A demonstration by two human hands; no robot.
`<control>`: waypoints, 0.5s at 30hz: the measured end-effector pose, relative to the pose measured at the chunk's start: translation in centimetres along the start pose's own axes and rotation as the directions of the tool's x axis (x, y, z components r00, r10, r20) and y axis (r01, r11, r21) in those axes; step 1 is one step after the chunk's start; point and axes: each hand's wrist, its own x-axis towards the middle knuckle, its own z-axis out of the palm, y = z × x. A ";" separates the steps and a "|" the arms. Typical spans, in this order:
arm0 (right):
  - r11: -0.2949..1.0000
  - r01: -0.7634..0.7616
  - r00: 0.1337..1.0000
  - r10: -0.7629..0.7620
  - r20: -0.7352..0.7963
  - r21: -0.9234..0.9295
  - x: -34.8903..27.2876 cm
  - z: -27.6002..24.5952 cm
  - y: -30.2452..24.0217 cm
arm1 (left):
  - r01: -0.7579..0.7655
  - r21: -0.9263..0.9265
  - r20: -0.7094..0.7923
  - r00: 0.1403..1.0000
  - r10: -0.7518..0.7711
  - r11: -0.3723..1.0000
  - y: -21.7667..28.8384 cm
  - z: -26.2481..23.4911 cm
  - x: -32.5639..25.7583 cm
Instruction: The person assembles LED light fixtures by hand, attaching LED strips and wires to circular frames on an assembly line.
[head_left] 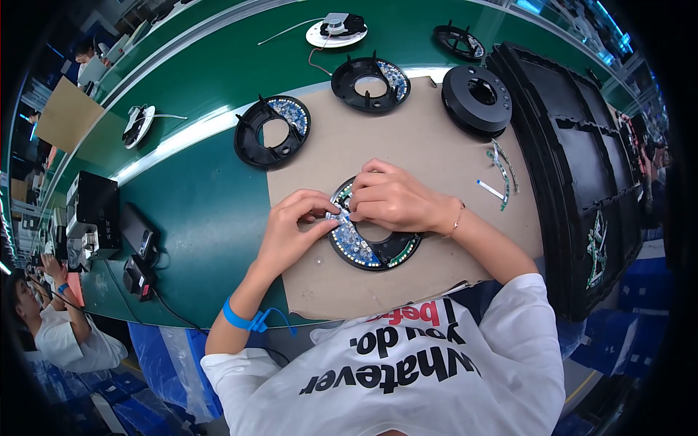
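On the brown cardboard mat in front of me lies a round black housing (418, 247) with a ring-like shape. A blue circuit board (354, 245) edged with small pale squares is fitted in it, beside a narrow green board strip (404, 252). My left hand (294, 221) comes in at the board's left edge, thumb and fingertips pinched together. From the right, my right hand (396, 198) reaches across the ring's far side, its fingers curled and pinched over the board. The fingertips of both hands nearly meet, and they hide whatever small part is between them.
Similar black rings with boards (273, 131), (371, 84) lie beyond my hands. A thick dark round unit (476, 102) stands at the right, near loose green strips (503, 174). Black trays (574, 152) line the right side. Small dark devices (139, 232) with cables sit left.
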 end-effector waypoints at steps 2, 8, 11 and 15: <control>1.000 -0.005 1.000 0.005 -0.005 0.007 0.0 -0.1 -0.1 | -0.008 -0.002 -0.002 1.000 0.008 1.000 0.1 0.1 0.0; 0.997 -0.038 0.999 0.040 -0.037 0.063 -0.1 0.0 -0.3 | 0.001 0.007 -0.007 1.000 -0.001 1.000 0.4 0.1 0.2; 0.997 -0.039 0.997 0.043 -0.062 0.071 -0.1 0.1 -0.2 | 0.101 -0.113 0.035 0.995 -0.097 0.988 0.5 0.0 0.5; 0.996 -0.041 0.996 0.047 -0.072 0.082 -0.1 0.0 -0.4 | 0.162 -0.175 0.076 0.986 -0.150 0.971 0.8 0.0 0.8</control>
